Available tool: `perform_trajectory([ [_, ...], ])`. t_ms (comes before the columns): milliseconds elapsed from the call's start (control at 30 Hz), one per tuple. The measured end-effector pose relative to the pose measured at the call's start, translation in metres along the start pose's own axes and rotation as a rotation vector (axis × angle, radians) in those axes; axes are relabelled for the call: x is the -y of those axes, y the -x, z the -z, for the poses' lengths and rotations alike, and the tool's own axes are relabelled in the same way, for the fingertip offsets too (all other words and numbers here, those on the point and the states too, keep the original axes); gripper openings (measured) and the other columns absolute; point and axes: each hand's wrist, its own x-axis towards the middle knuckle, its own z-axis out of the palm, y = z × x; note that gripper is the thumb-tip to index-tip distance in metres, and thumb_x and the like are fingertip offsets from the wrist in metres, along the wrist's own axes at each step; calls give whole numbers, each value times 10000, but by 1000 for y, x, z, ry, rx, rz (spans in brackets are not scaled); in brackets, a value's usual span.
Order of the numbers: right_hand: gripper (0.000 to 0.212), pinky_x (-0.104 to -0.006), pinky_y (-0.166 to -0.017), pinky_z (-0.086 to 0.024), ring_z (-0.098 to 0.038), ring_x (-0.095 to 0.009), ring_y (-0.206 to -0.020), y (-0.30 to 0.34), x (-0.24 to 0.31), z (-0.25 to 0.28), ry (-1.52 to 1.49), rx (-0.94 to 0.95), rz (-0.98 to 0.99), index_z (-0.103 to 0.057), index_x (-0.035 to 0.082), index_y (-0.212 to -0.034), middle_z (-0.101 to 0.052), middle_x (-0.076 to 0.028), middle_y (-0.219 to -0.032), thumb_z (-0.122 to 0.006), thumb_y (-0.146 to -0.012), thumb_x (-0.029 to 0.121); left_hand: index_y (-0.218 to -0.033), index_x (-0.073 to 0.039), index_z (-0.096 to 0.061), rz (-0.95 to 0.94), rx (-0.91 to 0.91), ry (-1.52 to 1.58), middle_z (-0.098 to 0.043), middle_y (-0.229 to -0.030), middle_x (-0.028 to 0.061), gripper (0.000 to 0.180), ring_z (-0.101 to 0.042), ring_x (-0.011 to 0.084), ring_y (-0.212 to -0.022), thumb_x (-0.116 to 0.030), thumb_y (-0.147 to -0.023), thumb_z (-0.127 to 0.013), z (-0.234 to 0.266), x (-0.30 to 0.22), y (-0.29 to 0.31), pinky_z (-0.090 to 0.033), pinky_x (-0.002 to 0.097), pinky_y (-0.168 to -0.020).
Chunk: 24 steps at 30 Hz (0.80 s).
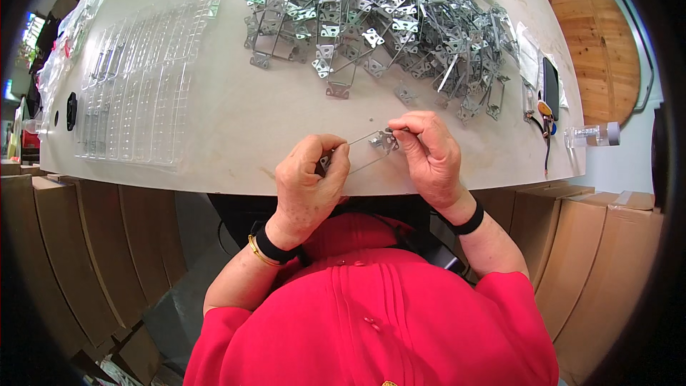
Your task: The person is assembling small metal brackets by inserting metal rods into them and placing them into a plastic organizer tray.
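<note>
Head view | both hands [311, 175] [429, 150] pinch metal frame [368, 146] | bracket pile [379, 21] behind

Both hands pinch one thin metal frame [364, 149] over the near edge of the counter [236, 121]. The left hand [309, 180] closes on its near-left end; the right hand [429, 151] grips the far-right end, by a small bracket. Beyond the grip lies a heap of like frames [386, 21], well apart. Far left of the grip rest clear plastic trays [143, 78]. To its right lie a dark phone [550, 86] and a clear bottle [593, 134].
</note>
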Motion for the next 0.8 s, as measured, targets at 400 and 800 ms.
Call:
perform_trajectory([
  [400,101,-296,-792,-529,-645,-210,-870,5,-4,2,-81,-84,3,-679,14,-1102,-671,-105,-1020,-697,-1003,1,-1012,-7,-729,230,4,173,-680,-845,-45,65,-521,13,-696,-69,-992,-732,3,-4,-1,-435,208,-614],
  [800,113,-323,-760,-537,-665,-261,-862,2,3,4,9,-4,41,-684,28,-1089,-684,-110,-982,-702,-984,-11,-1032,-2,-723,223,0,155,-664,-864,-49,78,-510,10,-722,-77,-1012,-728,4,-4,-1,-430,200,-629],
])
